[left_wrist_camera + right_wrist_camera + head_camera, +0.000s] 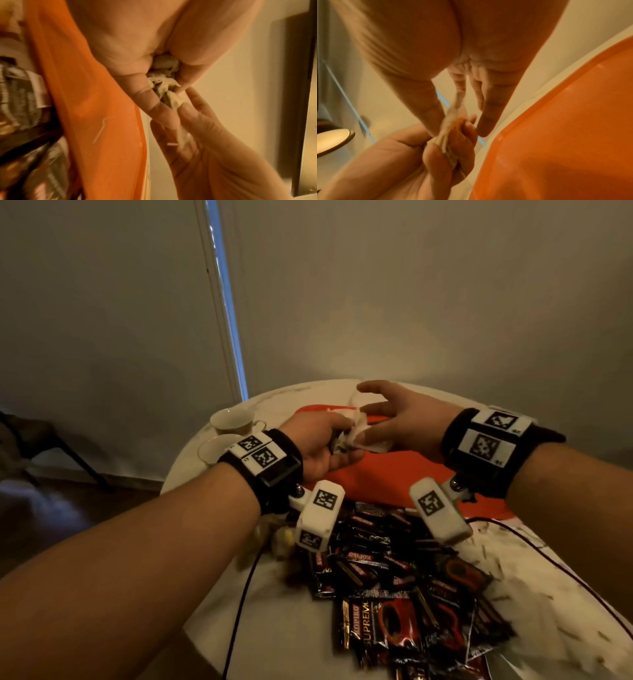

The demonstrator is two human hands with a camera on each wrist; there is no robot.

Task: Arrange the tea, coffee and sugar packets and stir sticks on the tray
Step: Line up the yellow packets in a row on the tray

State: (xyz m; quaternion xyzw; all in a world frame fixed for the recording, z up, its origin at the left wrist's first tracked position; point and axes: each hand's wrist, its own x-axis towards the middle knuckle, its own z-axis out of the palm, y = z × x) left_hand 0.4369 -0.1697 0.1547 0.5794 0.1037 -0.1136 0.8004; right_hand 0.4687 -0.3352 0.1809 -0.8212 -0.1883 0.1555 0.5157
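My left hand (325, 443) grips a crumpled bunch of white tea bags (354, 428) above the far left part of the orange tray (376, 474). My right hand (390, 419) reaches in from the right, thumb raised and fingers stretched out. Its fingertips pinch one tea bag (178, 101) at the end of the bunch (164, 75). In the right wrist view a blurred tea bag (452, 117) stretches from my left hand (419, 162) up to the fingers of my right hand (436, 54). The bare tray floor (556, 135) lies below them.
A heap of dark coffee packets (394, 577) covers the round white table (281, 628) in front of the tray. Two white cups (233, 421) stand at the table's left edge. A black cable (239, 611) crosses the table. Blurred yellowish packets (281, 539) lie beside the heap.
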